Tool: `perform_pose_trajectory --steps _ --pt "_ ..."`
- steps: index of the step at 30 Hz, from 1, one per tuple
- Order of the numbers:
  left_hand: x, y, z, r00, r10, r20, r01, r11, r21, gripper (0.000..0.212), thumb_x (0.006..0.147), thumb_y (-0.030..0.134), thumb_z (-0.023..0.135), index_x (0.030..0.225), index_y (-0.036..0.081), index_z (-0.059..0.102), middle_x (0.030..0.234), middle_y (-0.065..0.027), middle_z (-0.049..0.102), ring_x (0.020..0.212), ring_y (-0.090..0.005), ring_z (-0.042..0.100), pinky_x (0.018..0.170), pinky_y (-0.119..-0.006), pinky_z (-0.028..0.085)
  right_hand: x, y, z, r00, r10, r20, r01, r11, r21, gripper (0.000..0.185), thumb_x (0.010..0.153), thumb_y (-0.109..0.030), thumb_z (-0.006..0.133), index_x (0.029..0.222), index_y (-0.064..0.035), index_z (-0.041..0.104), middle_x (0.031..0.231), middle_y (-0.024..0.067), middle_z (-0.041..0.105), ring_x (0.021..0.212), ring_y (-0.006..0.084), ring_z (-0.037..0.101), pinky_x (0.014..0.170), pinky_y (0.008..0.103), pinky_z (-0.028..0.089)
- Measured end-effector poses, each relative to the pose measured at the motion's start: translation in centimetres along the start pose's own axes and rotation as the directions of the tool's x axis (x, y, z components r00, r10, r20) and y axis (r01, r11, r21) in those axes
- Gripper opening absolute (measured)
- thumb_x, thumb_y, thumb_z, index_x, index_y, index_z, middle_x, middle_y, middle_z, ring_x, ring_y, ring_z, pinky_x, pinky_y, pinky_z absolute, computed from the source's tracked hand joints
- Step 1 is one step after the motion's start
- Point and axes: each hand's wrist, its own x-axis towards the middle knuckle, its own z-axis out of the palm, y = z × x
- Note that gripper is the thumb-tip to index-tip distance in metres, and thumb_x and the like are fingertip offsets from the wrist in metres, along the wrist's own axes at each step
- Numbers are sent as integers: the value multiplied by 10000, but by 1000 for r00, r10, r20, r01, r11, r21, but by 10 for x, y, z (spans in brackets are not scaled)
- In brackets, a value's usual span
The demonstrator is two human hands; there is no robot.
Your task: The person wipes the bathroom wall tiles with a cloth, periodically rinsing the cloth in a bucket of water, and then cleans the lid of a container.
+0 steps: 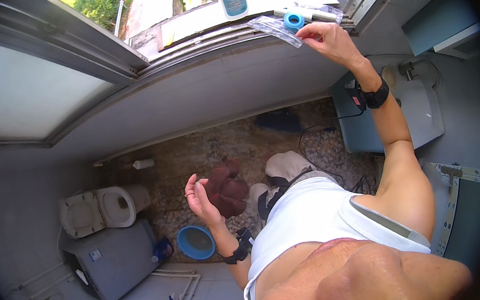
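At the right end of the windowsill, my right hand (327,42) pinches the edge of a clear plastic bag (273,28) between thumb and fingers. A blue tape roll (293,20) lies on the bag, just beyond my fingertips, beside white tube-like pieces (322,15). Left of them on the sill stands a white spray bottle (234,4) with a blue label; its top is cut off by the picture's edge. My left hand (201,199) hangs low with its fingers apart and holds nothing, above the patterned floor beside a dark red cloth-like item (226,189). Each wrist wears a black strap.
An open window frame (76,39) is at the upper left. A toilet (115,207), a grey cabinet-like box (115,262), a blue bucket (196,242) and pipes (189,289) are at the left. A washbasin (416,103) is at the right, with a black cable (302,147) near the feet.
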Motion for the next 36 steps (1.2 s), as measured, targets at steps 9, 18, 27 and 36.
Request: perform_pose_trajectory --steps 9,18,27,36 --pt "47 -5 65 976 -99 195 73 988 135 332 991 193 573 1253 -5 525 1010 -53 629 968 -105 570 925 -251 432 60 111 -32 993 107 -58 -121 843 -524 358 828 -133 605 1175 -168 688 1100 65 692 1046 291 647 881 431 522" --pt "49 -12 80 952 -150 266 115 983 142 339 979 171 595 1258 -5 519 1027 -58 636 994 -106 578 933 -246 437 54 130 -17 994 89 -62 -109 856 -506 348 821 -168 696 1169 -171 683 1068 53 680 1037 292 635 857 437 523" --pt "47 -1 80 924 -156 349 79 971 225 369 987 211 584 1296 18 520 1020 -44 632 928 -88 580 865 -223 458 -20 63 -52 935 74 -346 -185 935 -301 293 876 -196 668 1165 -152 696 1055 63 691 925 274 660 814 379 519" --pt "57 45 76 800 -106 591 -6 983 185 698 954 200 621 1528 27 264 1164 -63 655 702 22 444 612 -125 358 -63 -78 23 937 -225 267 56 852 521 341 870 -76 700 1211 -84 685 1060 50 668 888 136 578 775 255 486"
